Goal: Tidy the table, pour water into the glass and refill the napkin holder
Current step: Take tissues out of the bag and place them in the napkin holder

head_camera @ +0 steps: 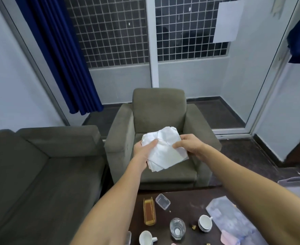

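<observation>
Beyond the far edge of the tabletop (186, 200), over the seat of the grey armchair (159, 106), a stack of napkins (165, 149) hangs in the air between both hands, well apart from anything it could land on safely. The left hand (143, 149) grips the stack's left side, thumb on top and fingers curled beneath; the right hand (188, 145) pinches the right side the same way. The main risk, as I judge it, is the stack itself: the sheets are not squared, their corners fan out at the bottom and the top ones are crumpled, so a loose grip could let the lower sheets slide out onto the chair or the floor. An uneven bundle may also jam or buckle at the narrow slot of the amber napkin holder (149, 212), which stands near the left edge of the tabletop and looks empty. A careless reach down could knock the glass (177, 228) near the near edge, just beside the holder's right. Crumbs (193, 227) by the glass could soil any sheet that drops there. The napkins are white, thin and soft, creased across the top, the bundle fairly thick and skewed rather than flush.
</observation>
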A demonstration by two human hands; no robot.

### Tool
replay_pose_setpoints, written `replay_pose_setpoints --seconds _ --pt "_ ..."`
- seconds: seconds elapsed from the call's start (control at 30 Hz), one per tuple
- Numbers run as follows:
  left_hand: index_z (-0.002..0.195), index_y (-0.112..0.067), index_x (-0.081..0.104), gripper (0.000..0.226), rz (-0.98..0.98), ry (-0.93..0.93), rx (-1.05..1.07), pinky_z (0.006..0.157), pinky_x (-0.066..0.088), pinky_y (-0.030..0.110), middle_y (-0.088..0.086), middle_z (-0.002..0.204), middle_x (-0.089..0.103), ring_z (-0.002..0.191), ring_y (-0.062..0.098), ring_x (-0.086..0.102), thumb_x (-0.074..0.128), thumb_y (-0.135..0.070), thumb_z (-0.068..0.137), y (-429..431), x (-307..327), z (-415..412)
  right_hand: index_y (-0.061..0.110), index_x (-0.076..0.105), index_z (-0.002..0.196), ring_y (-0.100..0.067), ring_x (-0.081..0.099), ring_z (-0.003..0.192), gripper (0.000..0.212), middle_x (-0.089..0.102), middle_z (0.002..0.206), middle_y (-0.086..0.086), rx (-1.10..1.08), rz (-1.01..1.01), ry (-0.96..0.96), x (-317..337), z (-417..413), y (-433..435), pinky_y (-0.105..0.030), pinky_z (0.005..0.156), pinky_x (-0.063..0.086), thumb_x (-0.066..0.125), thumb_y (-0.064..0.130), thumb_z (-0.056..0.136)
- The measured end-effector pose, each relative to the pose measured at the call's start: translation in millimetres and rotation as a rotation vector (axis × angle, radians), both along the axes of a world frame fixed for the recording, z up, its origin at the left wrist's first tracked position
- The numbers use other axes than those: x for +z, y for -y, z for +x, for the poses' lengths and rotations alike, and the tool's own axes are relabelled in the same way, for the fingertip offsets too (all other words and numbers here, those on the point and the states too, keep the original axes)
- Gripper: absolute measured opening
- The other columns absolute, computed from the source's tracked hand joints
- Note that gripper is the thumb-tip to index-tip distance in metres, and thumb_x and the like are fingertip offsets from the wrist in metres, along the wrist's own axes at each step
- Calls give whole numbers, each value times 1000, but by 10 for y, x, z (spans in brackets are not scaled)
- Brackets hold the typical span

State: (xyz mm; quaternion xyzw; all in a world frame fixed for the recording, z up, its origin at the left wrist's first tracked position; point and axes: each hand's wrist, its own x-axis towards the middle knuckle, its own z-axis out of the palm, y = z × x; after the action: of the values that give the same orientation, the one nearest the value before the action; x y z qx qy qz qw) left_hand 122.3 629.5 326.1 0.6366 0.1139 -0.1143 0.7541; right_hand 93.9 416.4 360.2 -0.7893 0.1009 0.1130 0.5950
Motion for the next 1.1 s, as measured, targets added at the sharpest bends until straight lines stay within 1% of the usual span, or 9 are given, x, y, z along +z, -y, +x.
replay_pose_setpoints --seconds 0.13,0.23,0.47,0.67,0.8,0.87,0.93,1.0,1.1 --pt "98 -24 75 31 50 -30 61 67 62 32 -4 88 81 78 17 79 81 -46 78 -127 12 22 10 78 97 -15 73 71 25 77 83 1 -16 47 14 -65 -21 -282 -25 54 55 74 34 92" --pt "98 -20 76 36 0 -89 36 68 61 34 -2 83 81 76 21 79 73 -50 78 -228 88 63 1 75 97 -21 69 72 31 72 83 -4 -42 52 29 -124 -11 -408 -29 59 53 66 31 96" --pt "108 0 72 23 -29 -69 29 61 60 33 11 86 79 70 26 76 69 -4 85 -349 155 44 11 79 89 -18 71 68 18 76 78 2 -45 130 -15 -85 73 -436 -26 58 52 66 22 87" --pt "123 8 64 35 -85 -49 144 97 56 55 26 117 70 106 43 69 70 4 89 -315 208 -20 18 81 105 -15 78 75 38 82 94 -2 19 248 -118 -64 116 -405 -26 60 58 84 29 69" --pt "124 3 66 36 -100 -33 171 102 53 58 23 120 71 113 43 68 72 2 89 -327 255 -81 17 80 102 -13 75 65 29 80 82 1 69 183 -93 -74 112 -394 -25 55 56 82 20 73" --pt "124 -3 67 37 -34 -21 141 97 57 51 17 117 73 108 38 70 74 -1 88 -390 265 -115 9 77 98 -18 68 55 20 75 72 -3 134 92 -25 -26 111 -380 -25 48 51 76 15 79" --pt "123 -10 67 37 56 2 51 79 63 41 10 113 76 100 29 73 76 -6 87 -481 252 -142 3 74 99 -18 62 50 18 69 67 -5 206 18 49 50 117 -371 -24 45 47 68 10 84" --pt "122 -16 67 37 108 -13 -28 66 62 34 4 112 78 98 24 75 78 -11 87 -583 226 -141 6 76 97 -16 61 49 14 66 65 -3 251 -23 92 130 140 -371 -24 43 47 65 7 88" --pt "121 -18 67 31 110 -51 -94 66 62 32 3 108 80 97 22 77 73 -15 91 -709 171 -74 17 78 88 -12 60 47 18 65 63 1 306 0 125 216 183 -380 -21 43 45 64 7 94"
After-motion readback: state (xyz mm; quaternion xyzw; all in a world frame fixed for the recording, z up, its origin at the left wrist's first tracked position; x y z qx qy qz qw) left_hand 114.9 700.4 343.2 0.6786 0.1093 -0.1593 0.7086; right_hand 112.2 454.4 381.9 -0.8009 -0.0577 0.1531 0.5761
